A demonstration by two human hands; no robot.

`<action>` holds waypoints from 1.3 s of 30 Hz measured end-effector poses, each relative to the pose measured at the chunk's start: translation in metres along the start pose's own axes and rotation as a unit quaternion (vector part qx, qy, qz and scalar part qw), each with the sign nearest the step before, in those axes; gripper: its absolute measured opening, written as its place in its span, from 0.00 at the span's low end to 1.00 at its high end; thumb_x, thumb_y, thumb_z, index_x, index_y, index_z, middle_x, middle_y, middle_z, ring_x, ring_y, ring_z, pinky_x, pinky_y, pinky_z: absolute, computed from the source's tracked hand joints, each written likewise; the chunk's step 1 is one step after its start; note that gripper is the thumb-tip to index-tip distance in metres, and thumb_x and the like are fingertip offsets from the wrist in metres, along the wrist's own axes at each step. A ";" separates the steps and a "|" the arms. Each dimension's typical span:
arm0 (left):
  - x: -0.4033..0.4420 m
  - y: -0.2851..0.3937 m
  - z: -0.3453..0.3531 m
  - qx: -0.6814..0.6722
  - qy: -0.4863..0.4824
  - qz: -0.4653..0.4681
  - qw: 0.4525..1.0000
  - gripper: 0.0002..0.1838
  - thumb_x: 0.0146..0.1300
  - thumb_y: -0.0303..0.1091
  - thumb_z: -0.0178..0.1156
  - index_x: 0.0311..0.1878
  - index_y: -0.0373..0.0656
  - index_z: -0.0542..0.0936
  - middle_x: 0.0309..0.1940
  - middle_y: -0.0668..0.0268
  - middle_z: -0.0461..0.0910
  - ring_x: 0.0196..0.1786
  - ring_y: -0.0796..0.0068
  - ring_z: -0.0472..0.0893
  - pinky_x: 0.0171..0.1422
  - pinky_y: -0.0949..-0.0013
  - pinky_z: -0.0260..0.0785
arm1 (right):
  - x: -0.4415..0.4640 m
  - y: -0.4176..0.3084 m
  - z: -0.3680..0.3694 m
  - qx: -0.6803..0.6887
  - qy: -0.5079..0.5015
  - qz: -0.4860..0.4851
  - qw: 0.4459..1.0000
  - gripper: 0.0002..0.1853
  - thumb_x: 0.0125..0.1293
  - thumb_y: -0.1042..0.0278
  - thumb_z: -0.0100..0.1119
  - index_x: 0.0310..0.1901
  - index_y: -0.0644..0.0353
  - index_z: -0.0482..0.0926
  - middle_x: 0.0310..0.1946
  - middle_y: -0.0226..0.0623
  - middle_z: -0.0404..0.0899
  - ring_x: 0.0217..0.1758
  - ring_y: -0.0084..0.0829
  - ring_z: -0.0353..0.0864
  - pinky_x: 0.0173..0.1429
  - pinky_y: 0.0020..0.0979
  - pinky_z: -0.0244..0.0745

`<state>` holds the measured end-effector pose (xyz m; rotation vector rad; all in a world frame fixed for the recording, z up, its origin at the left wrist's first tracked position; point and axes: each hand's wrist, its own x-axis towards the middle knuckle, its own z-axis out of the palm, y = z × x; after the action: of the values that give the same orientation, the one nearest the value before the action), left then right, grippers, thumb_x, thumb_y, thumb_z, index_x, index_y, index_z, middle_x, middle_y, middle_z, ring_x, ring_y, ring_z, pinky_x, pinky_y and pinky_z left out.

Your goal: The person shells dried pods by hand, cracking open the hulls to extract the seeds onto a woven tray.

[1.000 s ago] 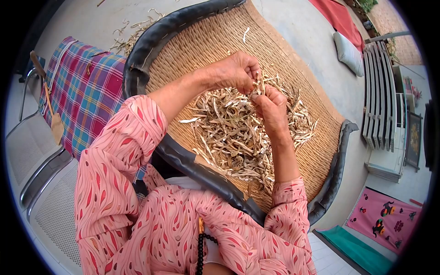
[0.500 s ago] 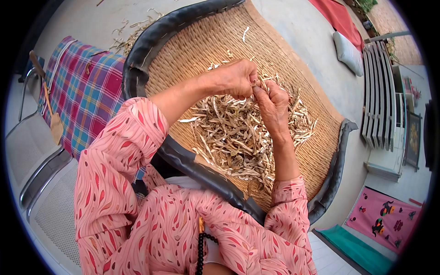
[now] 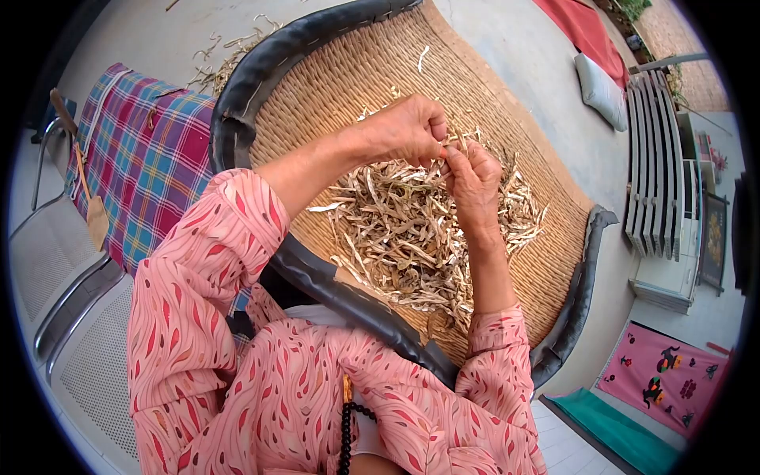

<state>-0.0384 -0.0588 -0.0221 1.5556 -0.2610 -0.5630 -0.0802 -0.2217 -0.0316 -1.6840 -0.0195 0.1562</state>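
Woven tray (image 3: 356,75): heaped dry pods (image 3: 412,229), slender, cream to brown, some curled.

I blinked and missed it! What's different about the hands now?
The right hand shifted slightly away from the body and to the right. The left hand dipped a little, then rose again. Whether anything was taken or let go is too small to tell. The hands are still close together; the pile of dry pods and woven tray look the same.
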 end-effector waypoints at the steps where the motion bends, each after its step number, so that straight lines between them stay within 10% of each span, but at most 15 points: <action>1: 0.001 -0.003 -0.001 0.002 -0.003 0.008 1.000 0.07 0.51 0.24 0.62 0.30 0.36 0.73 0.22 0.64 0.76 0.25 0.79 0.80 0.28 0.78 0.75 | -0.001 -0.001 0.000 -0.008 -0.005 -0.009 1.000 0.06 0.63 0.71 0.53 0.30 0.63 0.75 0.20 0.25 0.70 0.21 0.13 0.64 0.24 0.18 0.59; 19: 0.005 -0.002 -0.006 0.053 -0.028 -0.015 0.998 0.04 0.49 0.23 0.59 0.25 0.38 0.73 0.19 0.70 0.73 0.24 0.83 0.74 0.25 0.78 0.67 | -0.002 -0.005 0.000 0.046 -0.023 0.058 0.997 0.05 0.61 0.74 0.54 0.29 0.63 0.73 0.21 0.22 0.68 0.23 0.11 0.62 0.24 0.18 0.57; 31: 0.001 -0.004 -0.004 0.208 0.063 0.138 0.966 0.07 0.42 0.28 0.52 0.16 0.36 0.68 0.12 0.63 0.67 0.19 0.74 0.66 0.22 0.63 0.56 | 0.000 -0.002 0.007 -0.141 0.007 -0.071 0.987 0.05 0.60 0.74 0.54 0.28 0.64 0.72 0.20 0.26 0.68 0.24 0.16 0.64 0.26 0.23 0.61; 39: -0.003 0.006 -0.001 0.237 0.096 0.056 0.965 0.06 0.40 0.25 0.54 0.16 0.36 0.68 0.13 0.61 0.69 0.19 0.69 0.68 0.23 0.61 0.59 | 0.002 -0.004 0.013 -0.153 0.005 -0.092 0.984 0.04 0.59 0.76 0.55 0.28 0.66 0.73 0.20 0.27 0.70 0.23 0.17 0.65 0.25 0.23 0.62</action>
<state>-0.0399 -0.0570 -0.0158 2.0306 -0.3498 -0.2644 -0.0793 -0.2078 -0.0296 -1.9794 -0.1995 0.0040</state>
